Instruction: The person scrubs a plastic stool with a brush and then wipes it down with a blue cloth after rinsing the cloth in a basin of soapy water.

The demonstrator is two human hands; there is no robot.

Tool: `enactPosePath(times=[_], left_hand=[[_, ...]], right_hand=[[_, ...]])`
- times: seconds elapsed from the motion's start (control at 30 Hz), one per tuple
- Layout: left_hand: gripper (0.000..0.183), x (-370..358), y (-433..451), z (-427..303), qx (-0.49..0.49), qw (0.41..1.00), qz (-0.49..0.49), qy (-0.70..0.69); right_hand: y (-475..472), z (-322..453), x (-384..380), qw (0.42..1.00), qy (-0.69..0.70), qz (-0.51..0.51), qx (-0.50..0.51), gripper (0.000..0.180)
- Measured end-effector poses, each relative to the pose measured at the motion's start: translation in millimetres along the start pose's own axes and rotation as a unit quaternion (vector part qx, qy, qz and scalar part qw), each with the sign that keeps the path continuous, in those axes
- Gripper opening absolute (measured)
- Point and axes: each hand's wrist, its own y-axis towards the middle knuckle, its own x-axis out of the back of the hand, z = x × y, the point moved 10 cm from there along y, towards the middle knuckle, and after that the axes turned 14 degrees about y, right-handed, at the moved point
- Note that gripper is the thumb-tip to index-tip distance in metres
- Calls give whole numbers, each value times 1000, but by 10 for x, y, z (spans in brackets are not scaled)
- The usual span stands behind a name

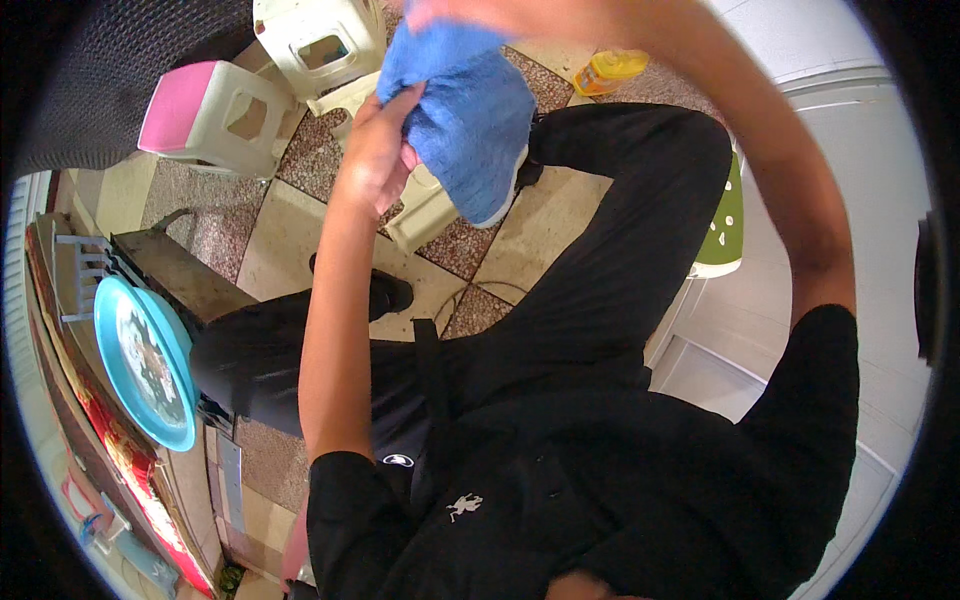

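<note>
My left hand (pixel 382 146) grips a blue cloth (pixel 476 135) with a pale hem, the thumb pressed over a fold. The cloth's lower part hangs loose above a cream plastic stool (pixel 424 214), which it partly hides. At the upper edge of the view, my right hand (pixel 465 13) is blurred and partly cut off. It lies against the top of the cloth, and its grip does not show clearly.
A pink-topped stool (pixel 225 120) and a white stool (pixel 322 45) stand at upper left. A yellow bottle (pixel 611 71) is on the tiled floor. By my left knee sits a turquoise basin (pixel 180 330) with sudsy water. A green-topped stool (pixel 724 225) is beyond my right knee.
</note>
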Motion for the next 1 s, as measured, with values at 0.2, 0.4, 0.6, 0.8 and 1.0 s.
enactPosePath(times=[0.2, 0.4, 0.6, 0.8, 1.0], left_hand=[[35, 216, -169, 5, -6, 994, 47, -98], [51, 77, -578, 28, -14, 956, 152, 252], [40, 164, -487, 98, -99, 956, 138, 237], [31, 228, -347, 214, -48, 974, 113, 193], [37, 1282, 74, 819, -3, 987, -139, 75]], right_hand=[[-508, 455, -1274, 977, -191, 75, -52, 29], [-468, -93, -934, 991, 19, -109, -78, 56], [-693, -556, -1664, 869, 326, 140, -344, 49], [-713, -774, -1806, 900, 218, 112, -360, 44], [-1004, -1950, -1649, 784, 370, -3, -499, 52]])
